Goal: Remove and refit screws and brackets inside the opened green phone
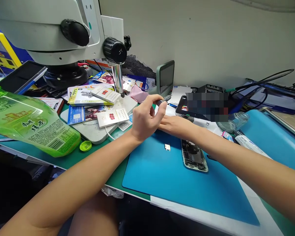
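Above the far edge of the blue mat (147,173), my left hand (147,118) is closed, thumb and forefinger pinching a small dark cylindrical thing (160,102) with a shiny end. What kind of thing it is I cannot make out. My right hand (173,125) reaches across just behind the left one, palm down. Its fingers are hidden by the left hand. Beneath the right forearm lies an opened phone (194,158) with its inner parts bare, partly covered by that arm. A small metal plate (167,147) rests on the mat to the phone's left.
A microscope (51,29) looms at the upper left. Below it are a large green tea bottle (34,121), a green cap (86,146) and cigarette packs (112,117). A glass jar (233,121) and a dark-screened device (182,106) sit to the right.
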`<state>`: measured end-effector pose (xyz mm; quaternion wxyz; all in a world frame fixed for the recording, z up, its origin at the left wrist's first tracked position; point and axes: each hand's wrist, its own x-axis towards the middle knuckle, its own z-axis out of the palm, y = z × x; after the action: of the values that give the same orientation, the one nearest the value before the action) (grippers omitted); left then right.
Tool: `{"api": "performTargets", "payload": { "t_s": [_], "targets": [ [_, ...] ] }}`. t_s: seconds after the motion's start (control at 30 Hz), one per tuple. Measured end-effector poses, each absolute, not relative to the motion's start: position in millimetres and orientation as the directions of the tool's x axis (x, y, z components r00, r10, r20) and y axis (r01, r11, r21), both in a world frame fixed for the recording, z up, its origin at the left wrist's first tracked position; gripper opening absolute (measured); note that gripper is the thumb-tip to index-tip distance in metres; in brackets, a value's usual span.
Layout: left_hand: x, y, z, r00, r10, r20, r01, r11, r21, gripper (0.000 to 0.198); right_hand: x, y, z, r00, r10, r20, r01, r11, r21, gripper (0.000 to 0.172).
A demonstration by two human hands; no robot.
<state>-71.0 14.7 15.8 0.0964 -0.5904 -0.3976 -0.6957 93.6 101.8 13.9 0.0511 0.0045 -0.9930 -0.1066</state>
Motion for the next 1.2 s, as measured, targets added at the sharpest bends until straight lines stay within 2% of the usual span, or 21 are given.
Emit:
{"api": "performTargets", "payload": {
  "t_s": [0.17,0.3,0.33,0.4,0.5,0.63,0.73,0.8,0.87,0.97,1.07,1.13,1.2],
  "targets": [
    [-72.1,14.1,14.8,-0.227,0.346,0.910,0.614,-0.675,0.409,0.015,109.6,85.1,22.8,-0.962,0.000,0.274,0.064,0.973,0.224,0.039],
    [-68.5,5.8,16.9,-0.076,0.330,0.941,0.611,-0.730,0.305,0.012,139.9,55.5,42.5,-0.817,0.115,0.566,0.267,0.944,0.193,0.031],
    [-65.8,1.6,18.1,-0.027,0.323,0.946,0.602,-0.751,0.274,0.012,147.6,46.6,46.5,-0.758,0.144,0.636,0.322,0.931,0.173,0.034],
    [-57.9,-9.1,21.1,0.069,0.306,0.949,0.570,-0.793,0.215,0.012,160.9,28.9,50.7,-0.692,0.141,0.708,0.355,0.920,0.164,0.051],
    [-42.6,-27.4,26.0,0.189,0.268,0.945,0.488,-0.860,0.146,0.016,176.0,6.1,47.2,-0.691,0.094,0.717,0.311,0.934,0.177,0.067],
    [-24.4,-43.0,29.2,0.255,0.295,0.921,0.322,-0.924,0.207,0.018,191.6,-11.6,35.2,-0.686,0.076,0.723,0.232,0.965,0.120,0.077],
    [-15.7,-44.0,27.7,0.274,0.347,0.897,0.262,-0.924,0.277,0.025,203.5,-14.9,28.3,-0.677,0.117,0.727,0.214,0.976,0.042,0.085],
    [-12.1,-42.2,25.2,0.300,0.391,0.870,0.277,-0.909,0.313,0.033,211.4,-14.6,24.4,-0.653,0.162,0.740,0.217,0.976,-0.022,0.088],
    [-9.8,-41.3,21.6,0.337,0.431,0.837,0.330,-0.887,0.324,0.031,218.5,-14.2,19.9,-0.610,0.230,0.758,0.236,0.966,-0.103,0.088],
    [-7.5,-45.6,14.5,0.447,0.390,0.805,0.377,-0.898,0.227,0.013,225.9,-16.0,11.6,-0.510,0.360,0.781,0.292,0.927,-0.235,0.086],
    [-7.0,-56.1,7.7,0.606,0.304,0.735,0.364,-0.928,0.084,0.025,228.6,-20.7,3.3,-0.398,0.449,0.800,0.345,0.881,-0.323,0.090],
    [-8.6,-63.1,5.4,0.574,0.317,0.755,0.402,-0.912,0.077,0.034,229.0,-24.8,-0.1,-0.338,0.506,0.794,0.363,0.848,-0.386,0.090],
    [-11.7,-67.3,5.7,0.576,0.318,0.753,0.408,-0.910,0.072,0.031,229.4,-29.1,-0.8,-0.303,0.564,0.769,0.378,0.811,-0.446,0.087]
  ]
}}
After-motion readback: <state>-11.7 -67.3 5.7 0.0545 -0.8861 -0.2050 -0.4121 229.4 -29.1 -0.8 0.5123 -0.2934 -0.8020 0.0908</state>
